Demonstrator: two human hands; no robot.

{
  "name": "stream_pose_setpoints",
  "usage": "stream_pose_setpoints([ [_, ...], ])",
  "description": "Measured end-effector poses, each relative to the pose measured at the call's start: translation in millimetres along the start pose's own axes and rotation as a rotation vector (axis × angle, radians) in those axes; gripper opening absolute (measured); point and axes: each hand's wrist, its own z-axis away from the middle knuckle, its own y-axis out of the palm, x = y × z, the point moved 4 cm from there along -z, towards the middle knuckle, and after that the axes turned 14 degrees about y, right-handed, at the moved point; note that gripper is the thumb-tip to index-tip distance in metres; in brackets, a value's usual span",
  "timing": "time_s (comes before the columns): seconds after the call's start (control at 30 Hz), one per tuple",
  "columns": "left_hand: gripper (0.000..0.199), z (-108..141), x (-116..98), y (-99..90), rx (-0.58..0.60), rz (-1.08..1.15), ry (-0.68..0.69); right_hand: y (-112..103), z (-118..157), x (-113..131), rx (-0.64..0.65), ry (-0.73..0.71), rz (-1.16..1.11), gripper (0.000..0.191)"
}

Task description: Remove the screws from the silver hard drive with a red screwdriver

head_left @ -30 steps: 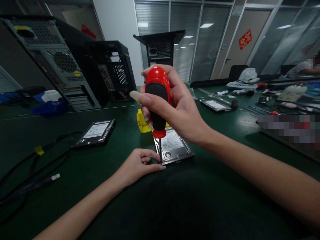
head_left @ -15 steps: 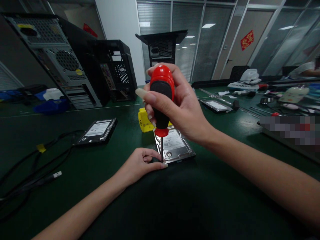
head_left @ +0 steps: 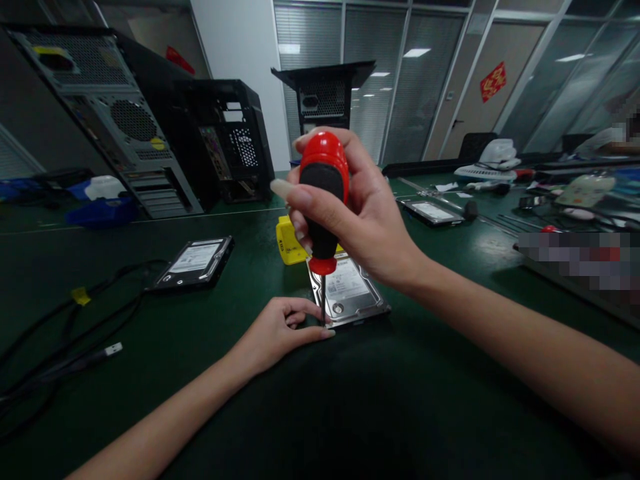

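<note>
A screwdriver (head_left: 324,193) with a red and black handle stands almost upright in my right hand (head_left: 373,220), whose fingers wrap around the handle. Its thin shaft points down to the near left corner of a silver hard drive (head_left: 357,297) lying flat on the table. At that same corner my left hand (head_left: 285,327) pinches the drive's edge between thumb and index finger, close around the screwdriver's tip. The tip itself is hidden by the fingertips. Behind the drive sits a yellow plastic object (head_left: 290,243), partly covered by my right hand.
A second hard drive (head_left: 195,263) lies left, beside black cables (head_left: 75,353). Another drive (head_left: 433,212) lies back right, near assorted tools. Computer cases (head_left: 145,120) stand along the back left of the green table (head_left: 240,427). A person's arm (head_left: 607,141) shows at far right.
Both hands hold nearly the same places. The screwdriver's lower handle and shaft have shifted very slightly left; the drive stays put.
</note>
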Motion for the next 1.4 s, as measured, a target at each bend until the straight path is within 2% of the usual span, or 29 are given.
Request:
stream_pose_setpoints([
  [0.3,0.025,0.1,3.5,0.7,-0.016,-0.016,-0.025,0.6,2.4,1.1,-0.021,0.047,0.041,0.036],
  [0.57,0.026,0.0,2.8,0.1,-0.013,-0.023,-0.023,0.7,3.0,2.0,-0.034,0.046,0.065,0.039],
  [1.0,0.03,-0.7,3.2,-0.3,-0.008,-0.014,-0.016,0.8,2.4,0.4,-0.031,0.022,0.096,0.034],
  [1.4,0.027,0.8,2.7,-1.0,0.004,-0.028,-0.018,1.5,2.1,-1.3,-0.031,0.043,0.048,0.036],
])
